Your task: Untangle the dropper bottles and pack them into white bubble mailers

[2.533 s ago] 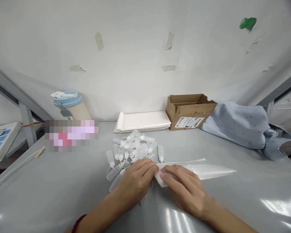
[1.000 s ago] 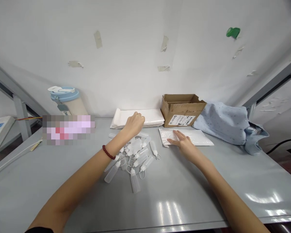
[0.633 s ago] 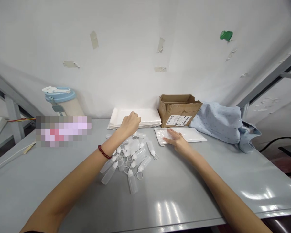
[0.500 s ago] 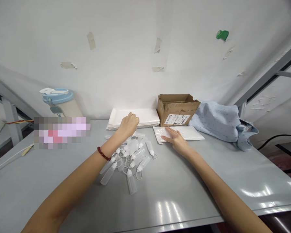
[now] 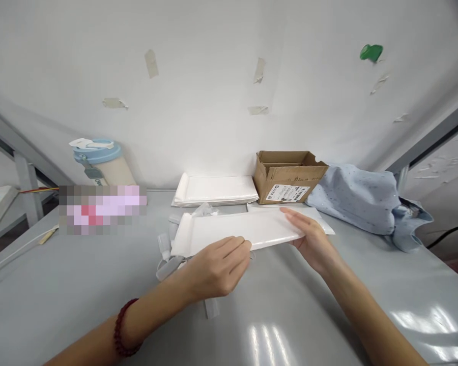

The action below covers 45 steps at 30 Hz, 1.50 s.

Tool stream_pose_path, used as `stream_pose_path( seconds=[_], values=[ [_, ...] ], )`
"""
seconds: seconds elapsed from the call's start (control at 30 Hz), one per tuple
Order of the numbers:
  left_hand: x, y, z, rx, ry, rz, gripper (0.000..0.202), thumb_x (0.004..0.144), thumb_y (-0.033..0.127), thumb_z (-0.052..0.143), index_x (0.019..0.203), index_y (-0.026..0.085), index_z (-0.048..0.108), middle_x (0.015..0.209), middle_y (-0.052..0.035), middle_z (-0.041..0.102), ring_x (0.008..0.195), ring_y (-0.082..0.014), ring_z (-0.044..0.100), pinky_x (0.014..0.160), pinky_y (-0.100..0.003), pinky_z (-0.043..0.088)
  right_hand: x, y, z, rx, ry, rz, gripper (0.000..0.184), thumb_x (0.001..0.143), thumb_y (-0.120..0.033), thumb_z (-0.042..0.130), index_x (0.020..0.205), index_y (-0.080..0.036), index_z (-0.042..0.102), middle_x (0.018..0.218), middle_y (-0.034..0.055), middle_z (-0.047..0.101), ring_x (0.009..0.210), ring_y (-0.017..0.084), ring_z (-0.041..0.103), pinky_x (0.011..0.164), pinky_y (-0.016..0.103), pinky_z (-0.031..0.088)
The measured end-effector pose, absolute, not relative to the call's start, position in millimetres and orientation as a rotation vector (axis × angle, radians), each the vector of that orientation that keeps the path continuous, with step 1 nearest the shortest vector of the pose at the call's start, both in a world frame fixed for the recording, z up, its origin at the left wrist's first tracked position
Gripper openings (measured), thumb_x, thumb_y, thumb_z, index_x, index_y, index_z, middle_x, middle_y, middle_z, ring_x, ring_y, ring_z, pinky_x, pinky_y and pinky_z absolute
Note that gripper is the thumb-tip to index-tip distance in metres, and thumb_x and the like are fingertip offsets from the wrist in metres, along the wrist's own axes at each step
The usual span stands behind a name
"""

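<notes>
A white padded envelope is held flat and slightly tilted above the table. My right hand grips its right end, fingers on top and the thumb side out of sight beneath. My left hand is closed at the envelope's front edge, its fingertips curled and its thumb hidden. Below the envelope lies a loose pile of small clear plastic squeeze bottles, mostly covered by it. Another white envelope rests on the table behind my right hand.
A stack of white envelopes sits against the wall. Beside it stands an open cardboard box, then a blue cloth. A blue-lidded cup and a blurred pink item are at the left, with a white cable.
My left hand has come from the stack toward me, and an envelope is now held over the bottles. My right hand has lifted from the envelope on the table to grip the raised one.
</notes>
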<state>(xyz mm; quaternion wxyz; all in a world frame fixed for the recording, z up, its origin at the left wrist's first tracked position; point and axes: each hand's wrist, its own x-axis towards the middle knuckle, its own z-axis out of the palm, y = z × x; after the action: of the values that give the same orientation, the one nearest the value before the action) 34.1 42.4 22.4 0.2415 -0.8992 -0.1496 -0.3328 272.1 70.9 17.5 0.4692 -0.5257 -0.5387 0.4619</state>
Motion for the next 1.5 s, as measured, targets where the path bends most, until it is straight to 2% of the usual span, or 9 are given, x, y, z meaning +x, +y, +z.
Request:
stream_pose_path(
  seconds=[0.23,0.33,0.47,0.6,0.73,0.93,1.17,1.37,1.5],
  values=[
    [-16.5,58.4,26.1,-2.266,-1.652,-1.404,0.030,0.083,0.025,0.060,0.110,0.015,0.058,0.117,-0.0136,0.061,0.111,-0.0295,0.055,0.092,-0.048,0.047,281.0,74.7,22.8,-1.317,-1.079,1.244,0.057,0.068,-0.033,0.072,0.119,-0.018,0.053,0.085,0.0050,0.071,0.074,0.021,0.068,0.065,0.031,0.053],
    [-28.0,60.0,37.2,-2.405,-2.502,-1.798,0.041,0.083,0.033,0.056,0.121,0.017,0.053,0.110,-0.0114,0.066,0.094,-0.0259,0.065,0.078,-0.041,0.054,279.5,74.7,20.1,-1.331,-1.080,1.283,0.056,0.069,-0.036,0.072,0.119,-0.019,0.053,0.090,0.0061,0.071,0.075,0.022,0.067,0.067,0.032,0.052],
    [-23.0,53.6,38.3,-2.555,-2.935,-2.089,0.026,0.076,0.024,0.060,0.099,0.013,0.065,0.082,-0.0051,0.072,0.067,-0.0184,0.066,0.063,-0.030,0.054,272.7,72.9,10.7,-1.418,-1.375,0.802,0.066,0.073,-0.045,0.068,0.128,-0.020,0.043,0.110,0.0127,0.064,0.095,0.030,0.063,0.080,0.045,0.050],
    [-10.5,48.6,28.9,-2.491,-2.838,-2.231,0.022,0.070,0.015,0.061,0.091,0.016,0.067,0.078,0.0003,0.070,0.070,-0.0164,0.064,0.067,-0.027,0.051,266.5,66.9,10.2,-1.330,-1.906,-0.177,0.077,0.072,-0.052,0.069,0.134,-0.016,0.039,0.143,0.0222,0.032,0.131,0.042,0.029,0.101,0.059,0.027],
    [-1.7,43.3,24.9,-2.641,-2.830,-2.055,0.014,0.068,0.018,0.063,0.082,0.016,0.066,0.071,0.0023,0.065,0.067,-0.0151,0.060,0.061,-0.023,0.047,252.9,52.1,15.2,-1.215,-2.245,-0.425,0.099,0.069,-0.063,0.064,0.144,-0.018,0.018,0.153,0.0201,-0.007,0.136,0.047,0.000,0.101,0.070,0.009],
    [11.6,30.8,20.6,-3.051,-2.601,-1.438,0.005,0.071,0.018,0.054,0.067,0.015,0.054,0.059,0.0055,0.045,0.053,-0.0079,0.039,0.049,-0.019,0.030,227.7,29.8,8.5,-0.997,-2.676,-0.129,0.104,0.070,-0.066,0.060,0.144,-0.012,0.013,0.148,0.0261,0.020,0.138,0.039,0.012,0.101,0.068,0.015],
    [25.6,20.5,19.4,-2.896,-2.476,-1.238,0.022,0.074,0.022,0.053,0.057,0.017,0.038,0.053,0.0064,0.034,0.051,-0.0078,0.030,0.046,-0.020,0.024,221.7,20.4,10.4,-0.926,-2.668,0.058,0.085,0.060,-0.024,0.058,0.136,-0.006,0.024,0.129,0.0244,0.046,0.122,0.038,0.038,0.101,0.063,0.021],
    [8.7,31.3,18.0,-2.476,-2.244,-1.413,0.026,0.083,0.035,0.051,0.063,0.018,0.046,0.057,0.0043,0.048,0.051,-0.0099,0.042,0.051,-0.022,0.035,235.4,29.8,23.4,-0.950,-2.577,0.253,0.069,0.064,-0.017,0.055,0.130,-0.018,0.033,0.115,0.0109,0.057,0.097,0.025,0.053,0.087,0.044,0.042],
    [-10.1,45.8,14.1,-2.441,-2.068,-1.164,0.012,0.085,0.027,0.050,0.077,0.019,0.057,0.082,-0.0017,0.061,0.079,-0.0177,0.053,0.067,-0.029,0.042,244.8,37.1,24.2,-1.048,-2.516,0.197,0.063,0.067,-0.018,0.057,0.127,-0.019,0.037,0.107,0.0100,0.059,0.093,0.026,0.054,0.079,0.041,0.044]
  ],
)
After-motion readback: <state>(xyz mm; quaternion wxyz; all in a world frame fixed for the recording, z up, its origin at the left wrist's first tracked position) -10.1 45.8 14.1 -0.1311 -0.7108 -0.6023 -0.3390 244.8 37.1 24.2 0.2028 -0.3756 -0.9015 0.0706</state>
